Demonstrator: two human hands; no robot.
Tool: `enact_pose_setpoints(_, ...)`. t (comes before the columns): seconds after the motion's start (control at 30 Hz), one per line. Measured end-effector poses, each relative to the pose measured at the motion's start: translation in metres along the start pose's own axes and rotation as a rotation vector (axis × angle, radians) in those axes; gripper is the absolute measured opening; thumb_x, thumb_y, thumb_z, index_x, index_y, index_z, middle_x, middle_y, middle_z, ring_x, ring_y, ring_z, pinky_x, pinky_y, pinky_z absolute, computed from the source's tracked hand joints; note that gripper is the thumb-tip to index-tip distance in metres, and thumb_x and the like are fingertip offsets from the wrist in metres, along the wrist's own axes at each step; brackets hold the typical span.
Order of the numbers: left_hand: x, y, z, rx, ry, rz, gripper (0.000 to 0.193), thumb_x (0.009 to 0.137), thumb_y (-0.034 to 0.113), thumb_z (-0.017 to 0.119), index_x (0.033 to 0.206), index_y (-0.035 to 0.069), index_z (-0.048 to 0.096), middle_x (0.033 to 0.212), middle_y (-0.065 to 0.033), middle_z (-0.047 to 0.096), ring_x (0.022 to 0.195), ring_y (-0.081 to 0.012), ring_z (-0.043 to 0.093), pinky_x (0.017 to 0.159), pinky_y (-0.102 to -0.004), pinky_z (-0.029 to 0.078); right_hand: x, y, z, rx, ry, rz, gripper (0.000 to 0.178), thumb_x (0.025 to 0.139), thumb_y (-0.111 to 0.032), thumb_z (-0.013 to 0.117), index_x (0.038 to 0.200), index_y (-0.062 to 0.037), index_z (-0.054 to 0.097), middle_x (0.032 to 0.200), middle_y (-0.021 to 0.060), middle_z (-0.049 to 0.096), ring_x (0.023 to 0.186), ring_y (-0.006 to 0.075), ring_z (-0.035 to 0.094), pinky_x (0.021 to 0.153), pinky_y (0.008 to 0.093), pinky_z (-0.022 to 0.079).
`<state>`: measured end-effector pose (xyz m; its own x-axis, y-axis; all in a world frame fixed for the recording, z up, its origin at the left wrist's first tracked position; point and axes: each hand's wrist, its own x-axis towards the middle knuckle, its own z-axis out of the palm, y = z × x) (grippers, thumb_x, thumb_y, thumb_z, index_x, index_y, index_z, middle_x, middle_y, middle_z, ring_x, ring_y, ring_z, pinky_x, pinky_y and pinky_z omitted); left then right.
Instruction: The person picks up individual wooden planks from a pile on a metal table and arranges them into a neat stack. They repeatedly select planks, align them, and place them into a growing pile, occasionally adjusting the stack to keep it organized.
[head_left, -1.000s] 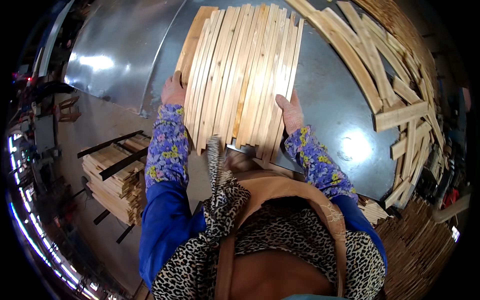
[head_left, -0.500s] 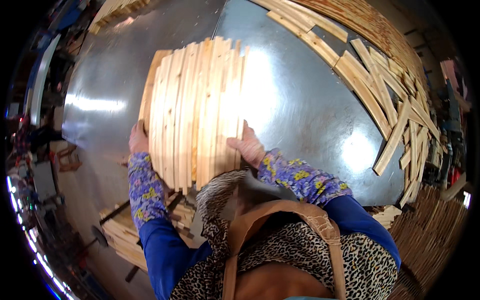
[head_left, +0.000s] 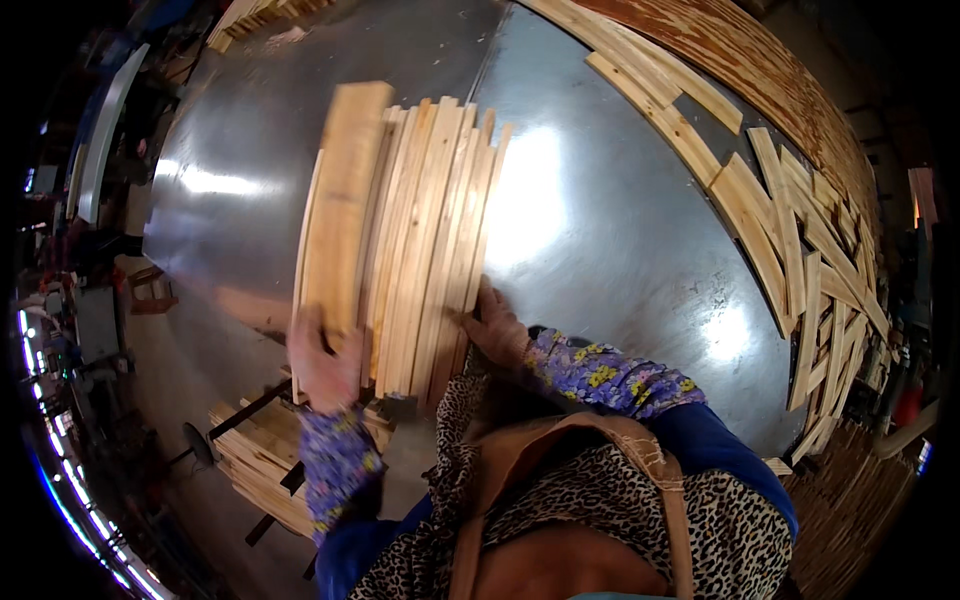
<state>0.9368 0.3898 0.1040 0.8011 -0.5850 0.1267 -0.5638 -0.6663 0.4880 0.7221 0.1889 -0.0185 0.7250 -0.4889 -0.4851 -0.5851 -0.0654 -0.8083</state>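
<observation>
A row of pale wooden strips [head_left: 425, 240] stands packed side by side on the metal table, their far ends uneven. My left hand [head_left: 326, 365] grips the near end of a wider wooden board [head_left: 347, 190], thumb and fingers spread over it. That board lies over the left part of the row, its broad face up, and hides some strips. My right hand [head_left: 497, 328] is against the right side of the row near its close end, thumb over the outer strips and fingers along the edge.
The metal table [head_left: 620, 240] reflects bright light. Loose wooden slats [head_left: 760, 230] lie heaped along its right side, beside a rough wooden panel [head_left: 720, 60]. Another stack of strips [head_left: 255, 15] is at the far left. Below the left edge, more boards [head_left: 255, 465] rest on a rack.
My left hand has moved from the row's left side onto the wider board, now lying with its broad face up over the strips. My right hand stays at the right side.
</observation>
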Motion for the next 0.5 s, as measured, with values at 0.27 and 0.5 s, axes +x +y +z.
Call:
enact_pose_setpoints(0.27,-0.067,0.046,0.059,0.326,0.088,0.161,0.058,0.084,0.025,0.085,0.134,0.001,0.07,0.145,-0.0326,0.061,0.127,-0.0531,0.063,0.105,-0.0592,0.054,0.08,0.04,-0.227,-0.609,0.587,-0.46,0.05,0.078,-0.024,0.085,0.117,-0.0006,0.064,0.118,0.0247,0.066,0.119,0.0478,0.061,0.103,0.0578,0.052)
enact_pose_setpoints(0.5,-0.016,0.164,0.176,-0.417,-0.343,0.484,0.042,0.1,0.019,0.075,0.138,0.001,0.069,0.143,-0.0237,0.068,0.136,-0.0382,0.063,0.119,-0.0503,0.05,0.08,0.046,-0.471,-0.844,0.642,0.337,0.096,0.088,-0.056,0.08,0.162,-0.0072,0.041,0.155,0.0267,0.055,0.147,0.044,0.05,0.123,0.0493,0.045)
